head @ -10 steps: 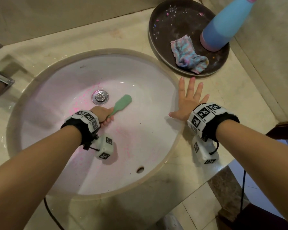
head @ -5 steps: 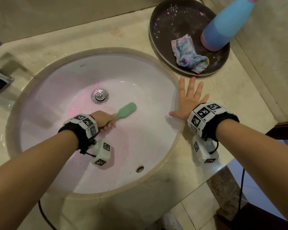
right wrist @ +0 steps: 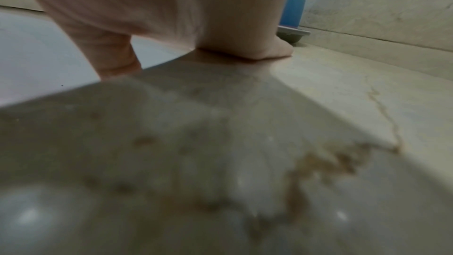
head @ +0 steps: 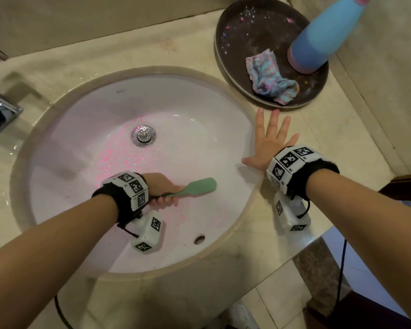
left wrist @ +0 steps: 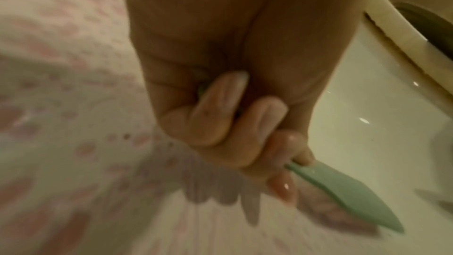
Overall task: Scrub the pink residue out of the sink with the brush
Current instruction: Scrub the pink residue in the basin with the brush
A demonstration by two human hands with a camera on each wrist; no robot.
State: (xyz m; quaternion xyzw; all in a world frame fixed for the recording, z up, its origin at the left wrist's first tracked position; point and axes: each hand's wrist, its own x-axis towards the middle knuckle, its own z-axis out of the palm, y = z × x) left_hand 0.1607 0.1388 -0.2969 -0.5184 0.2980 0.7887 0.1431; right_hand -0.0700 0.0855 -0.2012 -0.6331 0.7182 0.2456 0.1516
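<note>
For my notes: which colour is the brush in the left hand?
Pale mint green brush, clearest in the head view.

My left hand (head: 160,186) curls round the handle of the green brush (head: 196,187), whose head points away from my fingers toward the sink's (head: 199,96) right wall. Pink residue (head: 119,160) speckles the basin beyond my knuckles, up to the drain (head: 143,135). My right hand (head: 268,143) lies flat on the counter (head: 323,148), fingers spread, fingertips just short of the dark tray (head: 226,65).
</note>
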